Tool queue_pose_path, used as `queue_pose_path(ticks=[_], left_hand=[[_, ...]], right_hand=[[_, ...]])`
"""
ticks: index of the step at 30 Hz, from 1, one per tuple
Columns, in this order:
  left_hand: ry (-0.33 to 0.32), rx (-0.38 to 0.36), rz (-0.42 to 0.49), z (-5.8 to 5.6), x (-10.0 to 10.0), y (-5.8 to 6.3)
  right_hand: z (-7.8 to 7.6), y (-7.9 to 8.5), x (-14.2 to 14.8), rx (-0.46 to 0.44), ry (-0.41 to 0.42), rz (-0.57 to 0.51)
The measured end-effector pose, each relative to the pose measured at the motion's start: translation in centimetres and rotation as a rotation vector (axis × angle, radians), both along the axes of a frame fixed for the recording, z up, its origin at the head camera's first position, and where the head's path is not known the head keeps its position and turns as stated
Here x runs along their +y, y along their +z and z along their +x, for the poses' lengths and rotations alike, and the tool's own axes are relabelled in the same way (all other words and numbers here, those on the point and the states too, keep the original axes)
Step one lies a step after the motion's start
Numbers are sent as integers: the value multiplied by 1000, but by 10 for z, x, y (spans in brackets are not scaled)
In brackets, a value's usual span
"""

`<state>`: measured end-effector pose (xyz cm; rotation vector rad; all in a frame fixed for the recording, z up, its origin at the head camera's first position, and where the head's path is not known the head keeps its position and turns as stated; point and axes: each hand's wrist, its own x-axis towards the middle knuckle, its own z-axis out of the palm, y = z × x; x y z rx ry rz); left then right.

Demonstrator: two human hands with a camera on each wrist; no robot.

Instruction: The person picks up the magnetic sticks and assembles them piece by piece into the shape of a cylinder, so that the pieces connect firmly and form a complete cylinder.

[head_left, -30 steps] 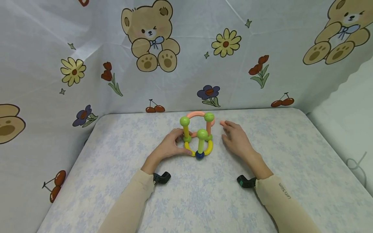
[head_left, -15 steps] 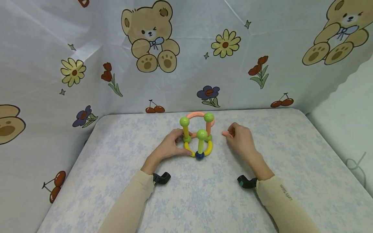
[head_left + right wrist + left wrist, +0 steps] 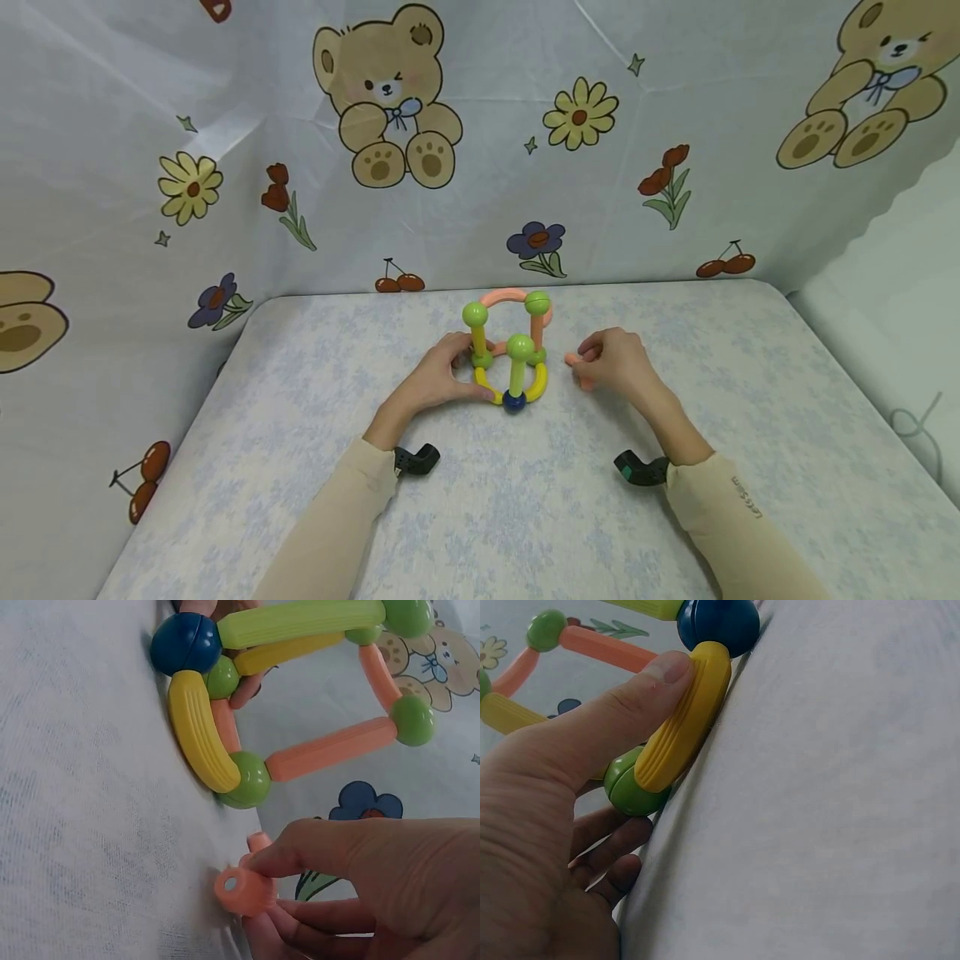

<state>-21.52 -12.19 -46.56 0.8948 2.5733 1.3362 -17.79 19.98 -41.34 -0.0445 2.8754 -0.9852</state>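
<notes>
A frame of magnetic rods and balls stands on the table. Around its base my left hand (image 3: 437, 377) curls, the thumb on a yellow curved rod (image 3: 686, 724) and the fingers by a green ball (image 3: 634, 784). A dark blue ball (image 3: 514, 401) joins that rod at the front, below an upright light green rod (image 3: 517, 377) topped by a green ball (image 3: 521, 347). To the right of the frame, my right hand (image 3: 624, 365) pinches a salmon curved rod (image 3: 247, 891) at table level. One end of it shows a metal disc; the fingers hide its middle.
A pale blue-white patterned cloth covers the table (image 3: 480, 508). Behind it hangs a white curtain (image 3: 480, 225) printed with bears and flowers. A thin grey cable (image 3: 918, 421) lies beyond the right edge.
My right hand has drawn the salmon curved rod towards me and turned it. My left hand and the frame have stayed in place.
</notes>
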Motion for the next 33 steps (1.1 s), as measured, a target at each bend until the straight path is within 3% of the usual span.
queue_pose_path(ticks=[6, 12, 20, 25, 33], left_hand=[[-1, -11, 1, -1, 1, -1], [2, -14, -2, 0, 1, -1], [7, -17, -3, 0, -1, -1], [5, -11, -2, 0, -1, 0], [4, -4, 2, 1, -1, 0]], right_hand=[[4, 13, 1, -64, 30, -163], [5, 27, 3, -161, 95, -430], [4, 35, -2, -209, 136, -723], [8, 39, -10, -187, 91, -818], [14, 44, -27, -129, 30, -883]])
